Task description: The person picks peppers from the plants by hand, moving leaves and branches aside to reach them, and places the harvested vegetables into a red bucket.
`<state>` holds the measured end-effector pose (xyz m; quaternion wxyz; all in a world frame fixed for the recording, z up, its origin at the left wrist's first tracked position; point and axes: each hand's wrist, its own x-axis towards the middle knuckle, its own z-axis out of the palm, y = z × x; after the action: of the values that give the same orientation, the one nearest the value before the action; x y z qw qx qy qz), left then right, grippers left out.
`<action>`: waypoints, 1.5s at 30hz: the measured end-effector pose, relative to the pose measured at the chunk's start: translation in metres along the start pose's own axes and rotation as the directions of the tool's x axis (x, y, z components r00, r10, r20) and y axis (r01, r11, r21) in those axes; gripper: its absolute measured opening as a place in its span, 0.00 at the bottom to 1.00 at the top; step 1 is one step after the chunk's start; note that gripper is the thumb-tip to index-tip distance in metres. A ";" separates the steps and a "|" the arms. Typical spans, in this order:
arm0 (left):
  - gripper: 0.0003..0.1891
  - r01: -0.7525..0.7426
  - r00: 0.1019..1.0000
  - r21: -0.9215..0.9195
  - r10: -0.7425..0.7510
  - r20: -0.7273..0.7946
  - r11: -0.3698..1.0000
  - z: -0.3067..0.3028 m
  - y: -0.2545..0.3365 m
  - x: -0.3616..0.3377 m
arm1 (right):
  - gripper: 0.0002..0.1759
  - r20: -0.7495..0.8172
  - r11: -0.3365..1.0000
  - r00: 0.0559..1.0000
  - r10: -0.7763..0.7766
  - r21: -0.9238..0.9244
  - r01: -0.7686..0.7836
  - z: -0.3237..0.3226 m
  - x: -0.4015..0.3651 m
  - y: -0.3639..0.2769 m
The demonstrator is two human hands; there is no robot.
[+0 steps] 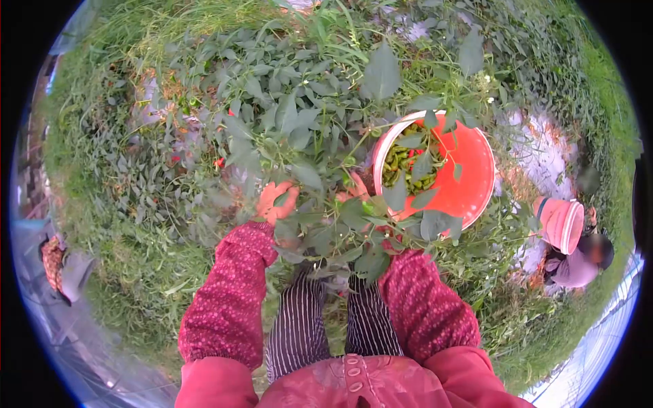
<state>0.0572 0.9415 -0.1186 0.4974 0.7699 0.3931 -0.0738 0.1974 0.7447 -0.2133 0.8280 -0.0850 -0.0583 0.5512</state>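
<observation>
My left hand [277,202] is among the leaves of a pepper plant [286,122], its fingers apart and a leaf lying across them. Nothing held shows in it. Foliage partly covers my right hand [355,189], just left of a bucket; the fingers that show are spread. The bucket [476,180] is orange-red inside with a pale rim, tilted among the plants. Green peppers [398,160] and a few red ones lie in it. Leafy stems hang in front of the bucket and both wrists. A small red pepper [219,163] shows low in the leaves at left.
At right, another person [575,268] is low among the plants beside a pinkish bucket [561,224]. Pale ground sheeting [542,153] shows between rows. Tall grass [170,34] grows at the back left. A brown patterned object [52,264] lies at the far left edge.
</observation>
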 end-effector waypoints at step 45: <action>0.21 0.405 0.769 -0.491 0.004 0.639 0.771 -0.023 -0.020 0.004 | 0.18 -0.754 0.977 0.651 0.092 -0.058 -0.205 0.163 -0.058 -0.024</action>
<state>0.0406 0.9666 -0.1232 0.8030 0.4546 0.2990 -0.2431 0.1660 0.6945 -0.0491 0.7228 -0.3647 0.2555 0.5285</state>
